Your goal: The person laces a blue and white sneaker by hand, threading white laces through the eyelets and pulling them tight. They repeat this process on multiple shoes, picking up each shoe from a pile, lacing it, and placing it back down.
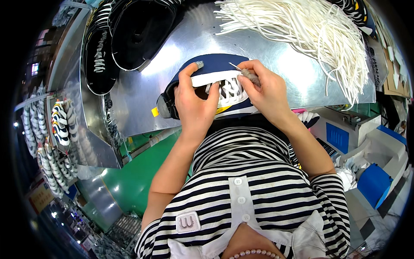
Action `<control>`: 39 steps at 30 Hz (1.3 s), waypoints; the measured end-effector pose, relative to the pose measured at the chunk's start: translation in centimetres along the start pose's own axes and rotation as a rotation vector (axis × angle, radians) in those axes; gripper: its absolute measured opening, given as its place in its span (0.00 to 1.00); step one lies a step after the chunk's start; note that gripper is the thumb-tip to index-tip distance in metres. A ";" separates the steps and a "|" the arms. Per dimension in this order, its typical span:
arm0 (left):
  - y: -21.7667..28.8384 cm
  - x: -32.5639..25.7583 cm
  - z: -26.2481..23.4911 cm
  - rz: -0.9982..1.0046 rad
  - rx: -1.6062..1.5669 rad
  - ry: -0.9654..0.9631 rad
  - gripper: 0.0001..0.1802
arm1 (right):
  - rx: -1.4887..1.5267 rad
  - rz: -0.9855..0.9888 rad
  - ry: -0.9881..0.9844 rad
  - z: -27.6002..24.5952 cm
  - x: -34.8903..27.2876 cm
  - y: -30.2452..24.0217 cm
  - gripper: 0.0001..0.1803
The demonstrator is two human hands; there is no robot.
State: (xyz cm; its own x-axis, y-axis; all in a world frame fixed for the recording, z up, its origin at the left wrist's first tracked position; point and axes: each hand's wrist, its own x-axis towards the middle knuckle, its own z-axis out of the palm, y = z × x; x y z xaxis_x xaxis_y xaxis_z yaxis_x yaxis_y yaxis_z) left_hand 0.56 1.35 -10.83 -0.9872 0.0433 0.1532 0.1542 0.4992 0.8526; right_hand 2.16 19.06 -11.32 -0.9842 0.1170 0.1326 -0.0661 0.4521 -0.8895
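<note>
At the shiny metal worktop's near edge, the left hand grips a navy-and-white laced shoe and the right hand a slim metal-tipped tool with brownish handle, lacing apparently in hand, the next move requiring careful tip guidance.

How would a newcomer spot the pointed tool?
On the shiny metal table, find the navy shoe. At its right end, the person's right hand grips the tool. Its thin pointed tip and brownish handle set it apart from the white laces.

LABEL: pale square patch | MARK: single dark letter-like sign | ON: striped shirt, chest, left side
</note>
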 end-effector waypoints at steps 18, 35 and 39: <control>2.0 1.1 -2.4 -0.304 -0.498 -0.390 0.24 | -0.121 -0.560 0.012 1.1 0.2 0.3 0.15; 3.2 -0.4 -4.9 -0.023 -0.009 -0.350 0.25 | 0.420 0.024 -0.183 -1.7 -4.9 -0.8 0.10; 2.5 -2.1 -6.2 0.180 0.262 -0.354 0.19 | 0.737 0.533 -0.487 -4.7 -4.4 -0.9 0.11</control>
State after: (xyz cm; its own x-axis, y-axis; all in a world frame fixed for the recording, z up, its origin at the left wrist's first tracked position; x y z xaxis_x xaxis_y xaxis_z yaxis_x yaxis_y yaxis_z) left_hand 3.31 -2.82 -5.92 -0.9056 0.4187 0.0683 0.3538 0.6565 0.6662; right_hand 7.32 22.31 -9.04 -0.8643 -0.3012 -0.4028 0.4753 -0.2270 -0.8501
